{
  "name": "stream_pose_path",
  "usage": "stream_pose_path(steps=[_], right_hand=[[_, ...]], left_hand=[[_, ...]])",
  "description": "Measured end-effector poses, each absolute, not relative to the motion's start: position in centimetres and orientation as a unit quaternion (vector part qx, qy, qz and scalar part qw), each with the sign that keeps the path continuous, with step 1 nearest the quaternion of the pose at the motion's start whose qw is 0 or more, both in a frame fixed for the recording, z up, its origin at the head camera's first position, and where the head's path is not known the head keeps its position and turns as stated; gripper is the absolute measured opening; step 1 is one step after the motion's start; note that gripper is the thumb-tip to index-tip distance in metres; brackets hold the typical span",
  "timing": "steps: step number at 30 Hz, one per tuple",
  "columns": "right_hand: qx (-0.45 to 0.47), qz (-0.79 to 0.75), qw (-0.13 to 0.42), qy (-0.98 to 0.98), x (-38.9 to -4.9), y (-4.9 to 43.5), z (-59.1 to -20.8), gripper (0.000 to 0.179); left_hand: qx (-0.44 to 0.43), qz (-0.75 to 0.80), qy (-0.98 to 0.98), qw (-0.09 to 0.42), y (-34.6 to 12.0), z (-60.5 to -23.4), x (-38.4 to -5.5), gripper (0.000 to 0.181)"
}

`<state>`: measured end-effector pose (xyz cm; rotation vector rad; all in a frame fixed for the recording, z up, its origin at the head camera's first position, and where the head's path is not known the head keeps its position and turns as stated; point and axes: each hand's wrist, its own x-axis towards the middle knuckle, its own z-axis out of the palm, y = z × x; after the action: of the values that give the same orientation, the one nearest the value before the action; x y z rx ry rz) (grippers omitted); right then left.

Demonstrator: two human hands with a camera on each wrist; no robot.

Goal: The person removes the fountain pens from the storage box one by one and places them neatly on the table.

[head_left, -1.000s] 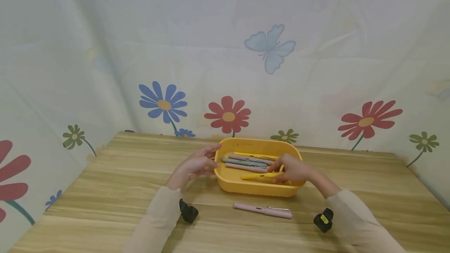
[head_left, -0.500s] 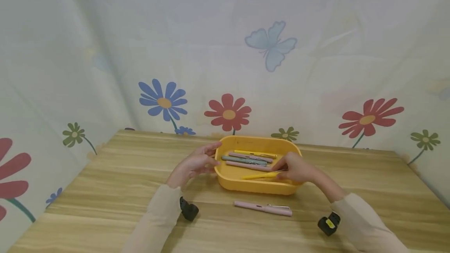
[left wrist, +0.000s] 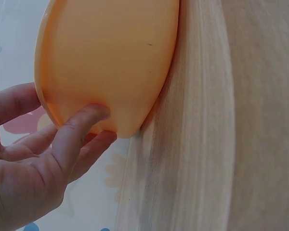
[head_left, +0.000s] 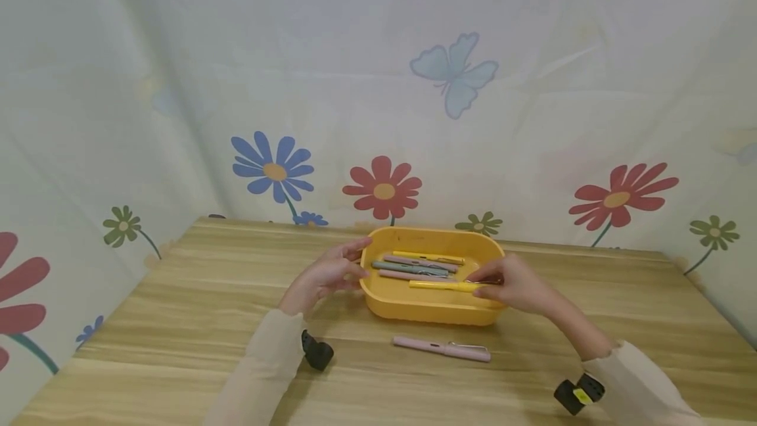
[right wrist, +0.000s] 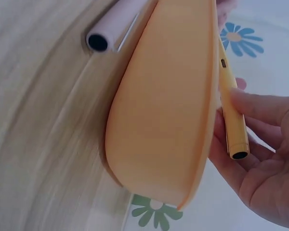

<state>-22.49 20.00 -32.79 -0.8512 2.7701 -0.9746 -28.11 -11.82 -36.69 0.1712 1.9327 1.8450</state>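
Note:
My right hand (head_left: 520, 286) holds a yellow pen (head_left: 443, 286) by its capped end, between thumb and fingers. The pen lies level above the right part of the yellow basket (head_left: 432, 314). In the right wrist view, the yellow pen (right wrist: 234, 120) rises past the rim, its end towards the camera. My left hand (head_left: 328, 275) grips the basket's left end. Its thumb presses the outer wall of the basket (left wrist: 111, 62) in the left wrist view, with the other fingers around the edge. Inside the basket lie a green-grey pen (head_left: 408, 267), pink pens (head_left: 414, 275) and another yellow pen (head_left: 426, 257).
A pink pen (head_left: 440, 348) with a metal clip lies on the wooden table (head_left: 207, 314) in front of the basket. Behind stands a white curtain (head_left: 331, 84) printed with flowers and a butterfly. Each wrist carries a small black camera (head_left: 317, 350).
My right hand has raised the yellow pen from the basket's floor and shifted to the right. The left hand stays at the basket's left end, and the pink pen on the table lies unmoved.

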Motion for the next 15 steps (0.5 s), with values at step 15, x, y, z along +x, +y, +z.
stream_pose_path(steps=[15], right_hand=[[-0.289, -0.33, -0.017, 0.899, -18.3, 19.1, -32.0, 0.017]], left_hand=[[0.068, 0.672, 0.7, 0.232, -11.8, -36.7, -28.1, 0.07]])
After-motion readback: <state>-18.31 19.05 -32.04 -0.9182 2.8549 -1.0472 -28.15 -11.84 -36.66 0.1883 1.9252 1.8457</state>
